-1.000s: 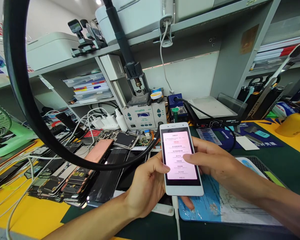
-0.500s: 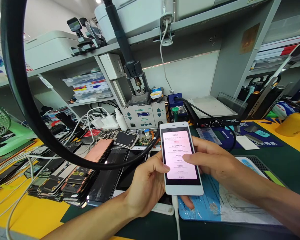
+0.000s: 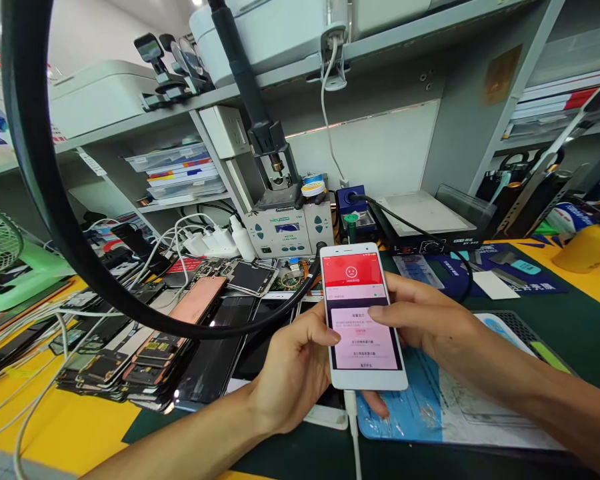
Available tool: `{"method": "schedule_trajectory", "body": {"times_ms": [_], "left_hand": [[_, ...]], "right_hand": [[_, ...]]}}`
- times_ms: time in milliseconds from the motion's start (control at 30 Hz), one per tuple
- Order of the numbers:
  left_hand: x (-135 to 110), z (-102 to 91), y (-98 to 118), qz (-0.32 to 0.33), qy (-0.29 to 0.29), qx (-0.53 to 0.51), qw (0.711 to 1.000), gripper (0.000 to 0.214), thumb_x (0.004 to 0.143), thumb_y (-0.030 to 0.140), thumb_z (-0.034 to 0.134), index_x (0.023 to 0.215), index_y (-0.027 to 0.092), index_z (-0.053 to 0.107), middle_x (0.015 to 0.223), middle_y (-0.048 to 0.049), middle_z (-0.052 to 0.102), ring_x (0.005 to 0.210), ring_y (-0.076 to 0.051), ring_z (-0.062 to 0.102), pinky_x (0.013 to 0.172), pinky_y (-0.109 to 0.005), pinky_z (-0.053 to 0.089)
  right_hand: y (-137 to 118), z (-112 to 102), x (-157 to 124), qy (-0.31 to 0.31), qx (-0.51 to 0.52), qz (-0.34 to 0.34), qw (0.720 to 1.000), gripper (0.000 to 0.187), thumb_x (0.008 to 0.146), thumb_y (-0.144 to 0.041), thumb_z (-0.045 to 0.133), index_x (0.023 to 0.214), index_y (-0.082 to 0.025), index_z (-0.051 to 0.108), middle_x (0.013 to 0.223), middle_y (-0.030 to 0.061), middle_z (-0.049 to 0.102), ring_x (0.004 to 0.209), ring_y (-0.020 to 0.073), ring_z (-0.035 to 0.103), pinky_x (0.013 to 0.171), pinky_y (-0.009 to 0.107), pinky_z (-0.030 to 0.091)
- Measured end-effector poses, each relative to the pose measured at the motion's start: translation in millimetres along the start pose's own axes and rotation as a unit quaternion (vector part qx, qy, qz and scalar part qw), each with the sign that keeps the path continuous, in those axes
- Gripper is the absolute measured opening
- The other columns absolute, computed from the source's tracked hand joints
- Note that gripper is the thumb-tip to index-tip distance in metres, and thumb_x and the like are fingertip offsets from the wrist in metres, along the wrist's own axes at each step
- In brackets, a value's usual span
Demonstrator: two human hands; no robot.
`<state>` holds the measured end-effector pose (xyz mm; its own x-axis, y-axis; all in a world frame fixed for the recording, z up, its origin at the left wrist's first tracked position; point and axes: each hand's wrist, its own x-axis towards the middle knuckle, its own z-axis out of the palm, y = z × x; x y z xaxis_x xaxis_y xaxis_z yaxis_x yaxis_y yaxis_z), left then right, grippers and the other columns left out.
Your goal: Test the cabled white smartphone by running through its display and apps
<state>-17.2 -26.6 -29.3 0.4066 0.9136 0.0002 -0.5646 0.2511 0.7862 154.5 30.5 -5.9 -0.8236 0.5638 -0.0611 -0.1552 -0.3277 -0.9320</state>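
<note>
A white smartphone (image 3: 361, 380) is held upright between both hands, its screen lit. Red fills the top of the screen with a sad-face icon, and a pale panel with lines of text lies below. My left hand (image 3: 300, 360) is closed round the phone's left edge, thumb over the screen's side. From the right, my right hand (image 3: 430, 320) grips the other edge, its thumb on the screen near the panel's top. The fingers behind the phone are mostly hidden. A white charging cable (image 3: 353, 427) is plugged into the phone's bottom end.
Stacked phone parts (image 3: 150, 353) lie to the left, beside a green fan (image 3: 20, 260). A thick black hose (image 3: 130, 307) loops across the view. Behind stand a rework station (image 3: 290, 233) and a flat heating plate (image 3: 425, 213). A blue and white mat (image 3: 410, 407) lies at the right.
The phone's screen has changed: the text panel sits lower, and a red area with a sad face now shows above it. My right thumb has barely moved; both hands keep their hold.
</note>
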Motion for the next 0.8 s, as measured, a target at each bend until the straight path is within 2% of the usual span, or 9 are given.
{"method": "schedule_trajectory", "body": {"times_ms": [167, 267, 367, 500, 700, 800], "left_hand": [[-0.5, 0.4, 0.0, -0.005, 0.006, -0.008, 1.000, 0.045, 0.075, 0.022, 0.041, 0.116, 0.012, 0.056, 0.094, -0.0118, 0.064, 0.073, -0.026, 0.067, 0.056, -0.037, 0.056], [-1.1, 1.3, -0.6, -0.006, 0.004, -0.009, 1.000, 0.046, 0.077, 0.023, 0.041, 0.118, 0.011, 0.056, 0.094, -0.0125, 0.064, 0.073, -0.026, 0.066, 0.057, -0.037, 0.056], [-1.4, 2.2, -0.7, -0.003, -0.002, -0.010, 1.000, 0.047, 0.081, 0.025, 0.037, 0.121, 0.010, 0.056, 0.098, -0.0139, 0.064, 0.074, -0.026, 0.067, 0.058, -0.037, 0.056], [-1.9, 2.9, 0.6, -0.001, -0.005, -0.014, 1.000, 0.049, 0.087, 0.029, 0.029, 0.122, 0.009, 0.057, 0.099, -0.0150, 0.064, 0.076, -0.027, 0.067, 0.058, -0.037, 0.056], [-1.9, 1.1, 0.7, -0.002, -0.011, -0.011, 1.000, 0.052, 0.090, 0.033, 0.026, 0.119, 0.006, 0.061, 0.094, -0.0157, 0.065, 0.073, -0.026, 0.067, 0.060, -0.038, 0.056], [-1.5, 1.7, -0.1, 0.003, -0.014, -0.010, 1.000, 0.055, 0.092, 0.034, 0.025, 0.123, 0.005, 0.060, 0.102, -0.0189, 0.066, 0.081, -0.029, 0.067, 0.061, -0.038, 0.056]], "right_hand": [[-1.9, 1.3, -0.2, -0.001, 0.006, 0.003, 1.000, 0.044, 0.094, -0.029, 0.045, 0.137, -0.022, 0.045, 0.086, 0.0079, 0.071, 0.048, 0.0199, 0.063, 0.056, 0.039, 0.052], [-1.8, 1.1, -0.1, 0.008, 0.013, 0.001, 1.000, 0.042, 0.095, -0.035, 0.043, 0.136, -0.024, 0.045, 0.090, 0.0083, 0.070, 0.052, 0.0222, 0.065, 0.056, 0.039, 0.051], [-1.3, 0.8, -0.6, 0.005, 0.009, -0.003, 1.000, 0.043, 0.096, -0.040, 0.039, 0.136, -0.025, 0.044, 0.094, 0.0086, 0.070, 0.050, 0.0215, 0.064, 0.055, 0.039, 0.050], [-0.5, 0.3, -1.4, -0.009, 0.004, -0.004, 1.000, 0.045, 0.097, -0.044, 0.035, 0.136, -0.024, 0.045, 0.087, 0.0078, 0.070, 0.047, 0.0205, 0.062, 0.054, 0.038, 0.048], [-0.6, -0.3, -1.4, 0.045, -0.030, -0.002, 0.999, 0.041, 0.092, -0.033, 0.045, 0.130, -0.019, 0.052, 0.087, 0.0103, 0.070, 0.064, 0.0229, 0.065, 0.058, 0.035, 0.049], [-2.2, 0.9, -1.0, 0.063, -0.044, -0.008, 0.997, 0.041, 0.091, -0.031, 0.045, 0.128, -0.018, 0.053, 0.088, 0.0105, 0.070, 0.071, 0.0241, 0.065, 0.062, 0.036, 0.050]]}}
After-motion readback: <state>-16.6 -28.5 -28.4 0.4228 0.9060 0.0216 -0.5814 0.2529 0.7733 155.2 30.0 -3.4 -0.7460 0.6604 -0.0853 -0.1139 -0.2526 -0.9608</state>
